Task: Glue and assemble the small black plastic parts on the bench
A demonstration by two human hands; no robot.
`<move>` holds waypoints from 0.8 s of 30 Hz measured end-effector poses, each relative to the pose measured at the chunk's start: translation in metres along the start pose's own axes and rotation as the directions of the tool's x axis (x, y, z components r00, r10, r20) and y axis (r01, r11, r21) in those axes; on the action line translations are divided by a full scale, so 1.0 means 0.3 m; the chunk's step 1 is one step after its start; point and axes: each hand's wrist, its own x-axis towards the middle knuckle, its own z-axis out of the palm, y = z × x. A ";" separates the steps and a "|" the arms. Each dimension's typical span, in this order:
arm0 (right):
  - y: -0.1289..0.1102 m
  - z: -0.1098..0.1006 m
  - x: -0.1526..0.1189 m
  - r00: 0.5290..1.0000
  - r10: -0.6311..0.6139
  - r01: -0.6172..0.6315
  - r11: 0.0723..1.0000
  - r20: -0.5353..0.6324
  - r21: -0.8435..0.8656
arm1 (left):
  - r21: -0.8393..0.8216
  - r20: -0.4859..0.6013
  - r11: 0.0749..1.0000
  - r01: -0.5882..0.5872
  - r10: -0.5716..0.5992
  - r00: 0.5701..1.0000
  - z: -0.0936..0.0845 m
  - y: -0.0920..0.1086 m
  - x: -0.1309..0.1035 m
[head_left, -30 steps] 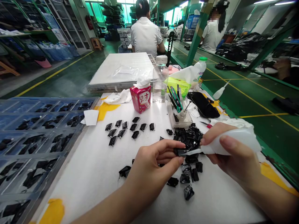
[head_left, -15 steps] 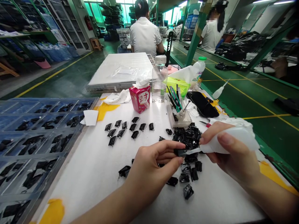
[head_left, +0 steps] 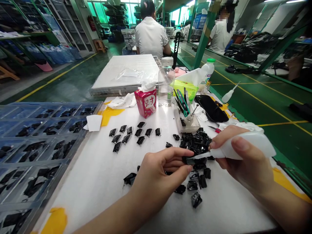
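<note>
Between its thumb and fingers, my left hand [head_left: 158,177] grips a small black part [head_left: 188,160]. My right hand [head_left: 240,156] is wrapped round a white squeeze bottle [head_left: 253,144], whose thin nozzle points left and meets the black part or sits just over it. Behind my fingertips lies a heap of black parts [head_left: 195,141], and more are scattered below it. Several black pieces with clear film edges [head_left: 130,130] lie spaced out on the white work surface [head_left: 97,182].
A compartmented tray [head_left: 52,139] of black parts fills the left. Toward the back stand a pink tissue box [head_left: 146,103], a clear bottle [head_left: 166,86], a tool holder [head_left: 186,125] and a phone [head_left: 211,109]. A person [head_left: 151,35] sits beyond, another at the right.
My right hand and the squeeze bottle have shifted slightly to the right. My left hand keeps nearly the same place, still holding the black part.
</note>
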 end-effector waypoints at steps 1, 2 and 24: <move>0.000 0.000 0.000 1.000 -0.004 0.004 1.000 0.003 0.000 | 0.001 -0.001 1.000 0.001 -0.001 1.000 0.000 0.000 0.000; 0.001 0.000 0.000 1.000 -0.009 0.009 1.000 0.005 0.001 | 0.002 -0.001 1.000 0.000 0.000 1.000 0.000 -0.001 0.001; 0.014 -0.040 0.019 0.991 -0.133 0.135 0.990 0.026 -0.048 | 0.048 -0.012 0.998 -0.035 0.035 0.999 -0.003 0.004 0.005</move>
